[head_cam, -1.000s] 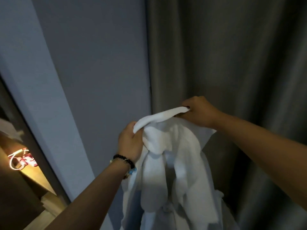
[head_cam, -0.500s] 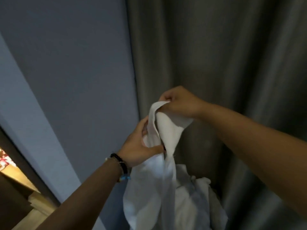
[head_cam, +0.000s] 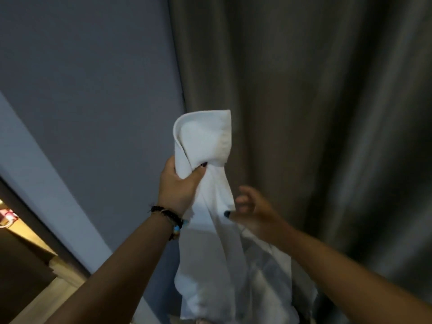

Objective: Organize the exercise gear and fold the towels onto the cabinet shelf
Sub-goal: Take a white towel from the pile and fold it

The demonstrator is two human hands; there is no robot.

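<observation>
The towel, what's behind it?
Behind the towel hangs a grey curtain, beside a wall. The towel covers what's lower down.

plain white terry towel (head_cam: pixel 210 141) in my left hand (head_cam: pixel 180 185) | my right hand (head_cam: pixel 252 211) wore dark nail polish | black bead bracelet with blue accent (head_cam: pixel 168 215) | grey-brown pleated curtain (head_cam: pixel 315 113) | blue-grey painted wall (head_cam: pixel 88 78)

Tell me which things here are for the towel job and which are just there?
For the job:
white towel
left hand, gripping the towel near its top
right hand, open beside the towel

Just there:
grey curtain
blue-grey wall
beaded bracelets on the left wrist
</observation>
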